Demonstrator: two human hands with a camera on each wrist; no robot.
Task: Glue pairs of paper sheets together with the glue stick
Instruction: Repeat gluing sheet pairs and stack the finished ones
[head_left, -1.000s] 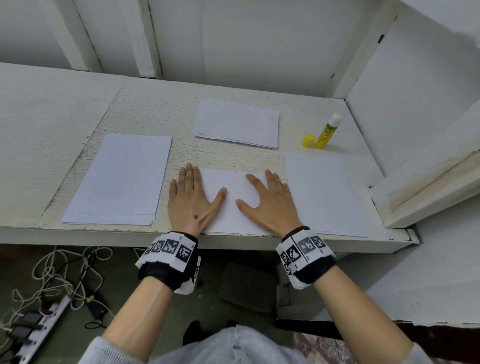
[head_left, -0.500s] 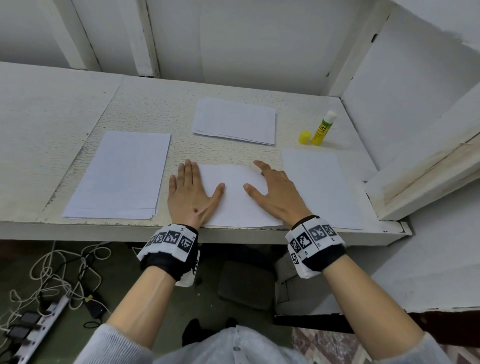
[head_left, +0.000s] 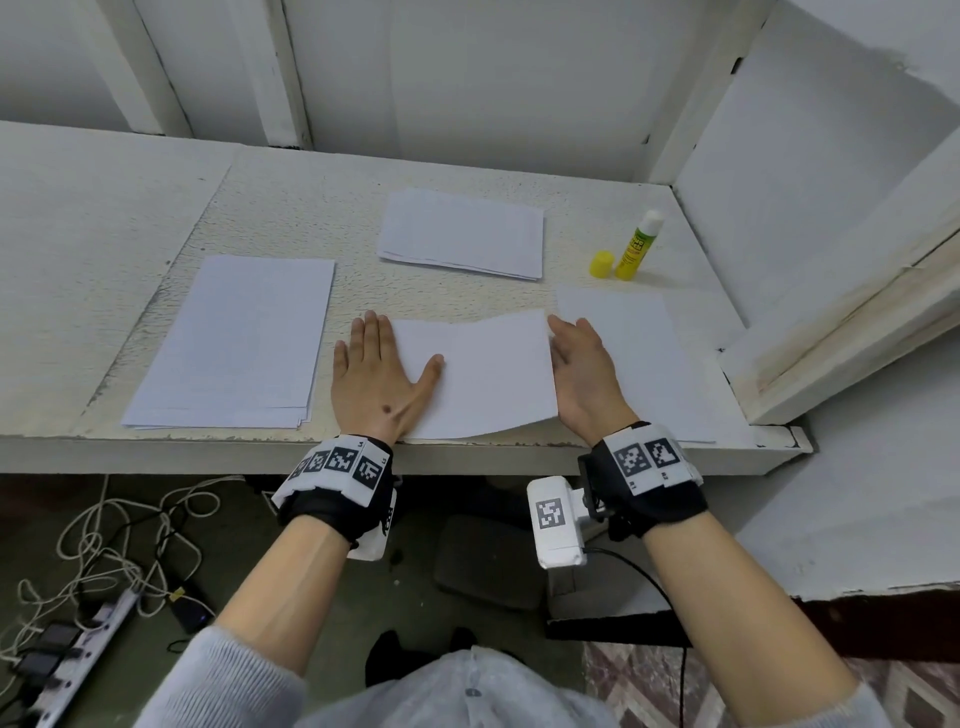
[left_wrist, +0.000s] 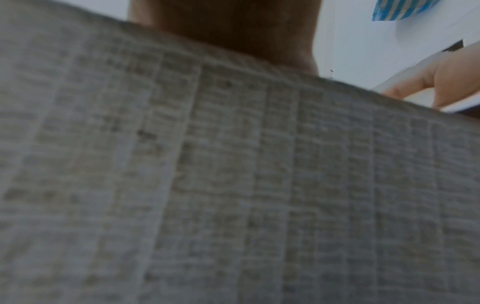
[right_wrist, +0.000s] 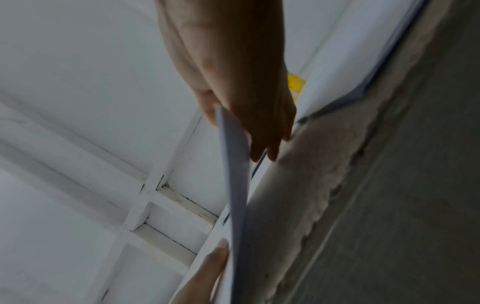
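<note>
While the left hand (head_left: 382, 382) is pressed flat, fingers straight, on the left part of the sheet (head_left: 488, 376), the sheet's right edge is lifted off the shelf (head_left: 291, 208) by the right hand (head_left: 584, 366), fingers beneath it. Beyond that hand, well apart, the uncapped glue (head_left: 638, 245) is stood beside its cap (head_left: 602, 264).

the left wrist view was dark and blurred, nearly filled by the table (left_wrist: 207, 185), with the left hand's palm hidden. the right hand (head_left: 584, 369) had its fingertips tucked out of sight under the sheet (head_left: 488, 374). the glue stick (head_left: 638, 247) label was too small to read.
</note>
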